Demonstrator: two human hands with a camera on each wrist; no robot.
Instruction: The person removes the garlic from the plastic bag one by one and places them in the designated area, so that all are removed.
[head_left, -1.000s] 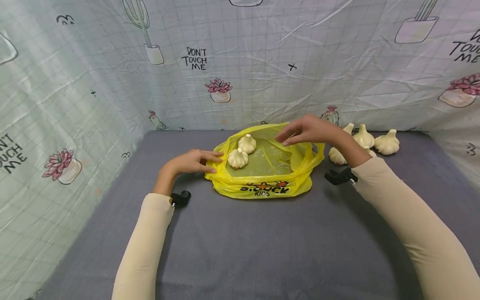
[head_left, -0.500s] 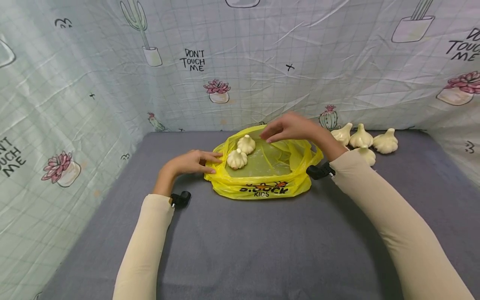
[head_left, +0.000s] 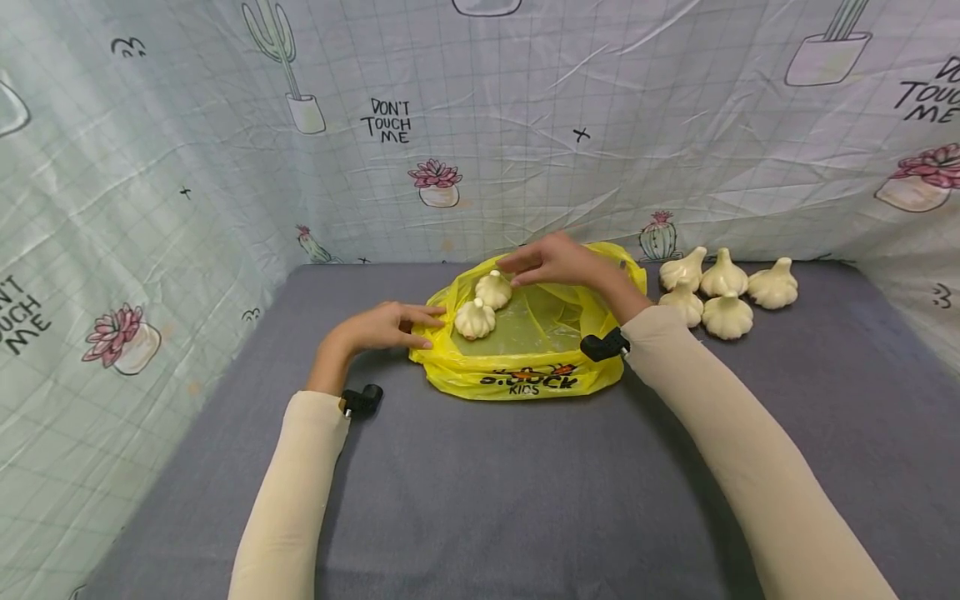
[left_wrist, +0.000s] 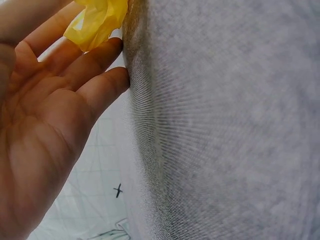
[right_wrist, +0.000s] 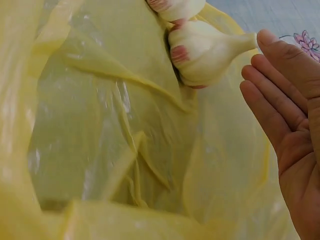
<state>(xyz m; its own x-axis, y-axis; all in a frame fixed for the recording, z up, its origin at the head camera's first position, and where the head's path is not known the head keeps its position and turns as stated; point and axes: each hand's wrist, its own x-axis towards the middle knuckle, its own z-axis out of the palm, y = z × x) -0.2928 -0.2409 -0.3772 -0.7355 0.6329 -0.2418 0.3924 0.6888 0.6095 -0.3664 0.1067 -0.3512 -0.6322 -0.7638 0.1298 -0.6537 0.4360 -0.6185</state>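
Observation:
A yellow plastic bag (head_left: 525, 379) lies on the grey cloth with its mouth spread. Two garlic bulbs sit in its left part, a rear garlic bulb (head_left: 493, 291) and a front garlic bulb (head_left: 475, 319). My left hand (head_left: 378, 325) rests its thumb and fingers on the bag's left edge; a fold of the yellow bag (left_wrist: 100, 22) shows among its loosely bent fingers. My right hand (head_left: 555, 260) hovers over the bag's mouth, holding nothing. In the right wrist view its fingers are extended, with fingertips right by the stem of a garlic bulb (right_wrist: 205, 52).
Several more garlic bulbs (head_left: 726, 315) stand in a cluster on the grey cloth (head_left: 525, 483), right of the bag. A printed curtain (head_left: 517, 142) hangs behind and along the left side.
My right hand has moved left across the bag's mouth, toward the two garlic bulbs inside. The garlic cluster behind the right arm has come into full view. My left hand has stayed put.

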